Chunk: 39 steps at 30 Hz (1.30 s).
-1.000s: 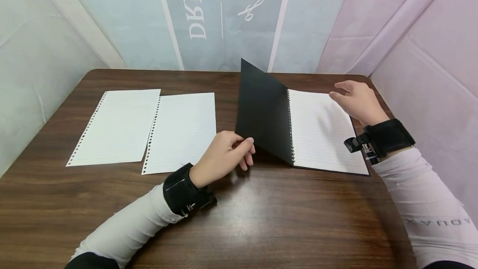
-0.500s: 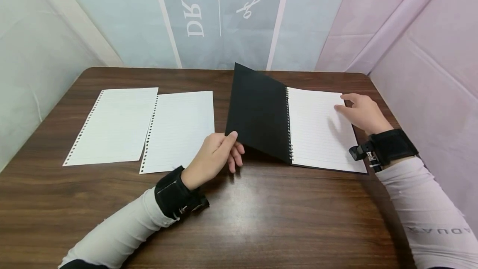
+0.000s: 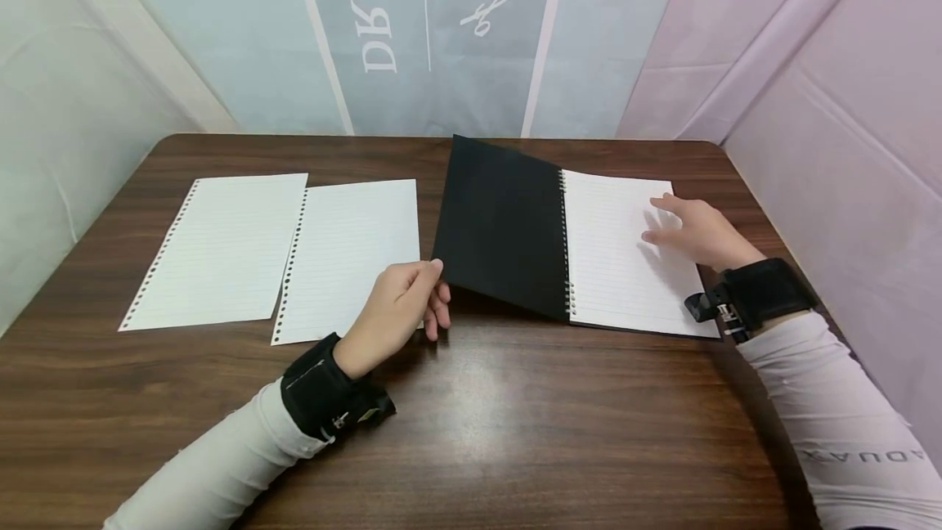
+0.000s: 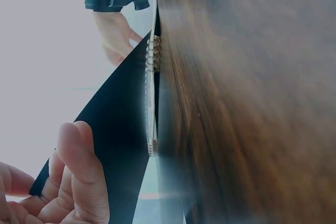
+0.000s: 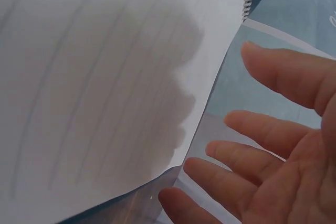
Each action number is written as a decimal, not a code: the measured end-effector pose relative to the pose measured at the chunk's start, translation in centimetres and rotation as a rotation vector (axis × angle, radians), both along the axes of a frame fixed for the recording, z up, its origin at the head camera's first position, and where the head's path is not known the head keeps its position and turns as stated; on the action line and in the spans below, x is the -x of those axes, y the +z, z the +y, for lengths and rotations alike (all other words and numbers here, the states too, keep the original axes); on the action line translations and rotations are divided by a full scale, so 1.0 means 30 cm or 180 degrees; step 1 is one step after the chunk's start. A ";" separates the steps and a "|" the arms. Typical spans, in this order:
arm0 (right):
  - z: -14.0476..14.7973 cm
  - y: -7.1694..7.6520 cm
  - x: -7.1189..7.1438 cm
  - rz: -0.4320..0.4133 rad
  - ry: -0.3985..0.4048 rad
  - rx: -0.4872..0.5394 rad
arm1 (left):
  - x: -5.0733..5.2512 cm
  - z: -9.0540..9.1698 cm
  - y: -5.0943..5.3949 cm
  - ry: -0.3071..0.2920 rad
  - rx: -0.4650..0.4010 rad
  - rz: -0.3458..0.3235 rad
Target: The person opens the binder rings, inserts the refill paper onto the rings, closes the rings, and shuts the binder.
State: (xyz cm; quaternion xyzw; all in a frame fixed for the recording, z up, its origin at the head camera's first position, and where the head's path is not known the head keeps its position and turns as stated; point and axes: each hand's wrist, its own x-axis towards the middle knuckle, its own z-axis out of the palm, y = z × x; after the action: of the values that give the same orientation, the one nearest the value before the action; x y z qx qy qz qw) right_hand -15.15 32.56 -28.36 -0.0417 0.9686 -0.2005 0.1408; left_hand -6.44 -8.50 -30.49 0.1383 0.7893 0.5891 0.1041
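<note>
A spiral notebook lies at the right of the table, its black cover (image 3: 504, 227) raised at a slant and its lined page (image 3: 614, 260) showing. My left hand (image 3: 393, 309) pinches the cover's lower outer corner between thumb and fingers; the left wrist view shows the black cover (image 4: 118, 124) held off the table. My right hand (image 3: 702, 227) hovers over the page's right edge with fingers spread and relaxed, holding nothing. In the right wrist view, the right hand (image 5: 262, 145) stands apart from the lined page (image 5: 115, 87), on which a shadow falls.
Two loose lined sheets with punched holes lie at the left: the outer sheet (image 3: 217, 252) and the inner sheet (image 3: 353, 256), their edges close together. The brown wooden table (image 3: 530, 432) ends at a printed cloth backdrop (image 3: 434, 96).
My left hand has moved left, lowering the cover farther from the page. The right hand has come down a little toward the page's right edge.
</note>
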 end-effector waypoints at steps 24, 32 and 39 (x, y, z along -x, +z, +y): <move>0.000 -0.044 0.013 -0.0287 0.0362 -0.0171 | -0.005 -0.040 -0.045 -0.0542 -0.0064 -0.0750; 0.010 -0.037 0.017 -0.0301 0.0457 -0.0274 | -0.011 -0.053 -0.059 -0.0920 0.0228 -0.1144; 0.019 -0.044 0.011 -0.0302 0.0496 -0.0258 | -0.022 -0.073 -0.067 -0.1202 0.0483 -0.1196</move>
State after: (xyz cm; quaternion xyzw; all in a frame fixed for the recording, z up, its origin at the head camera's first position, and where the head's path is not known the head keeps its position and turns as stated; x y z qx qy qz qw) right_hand -15.47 33.15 -29.68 -0.1015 0.9620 -0.1514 0.2032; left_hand -5.79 -10.69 -32.51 0.1631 0.7582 0.5138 0.3667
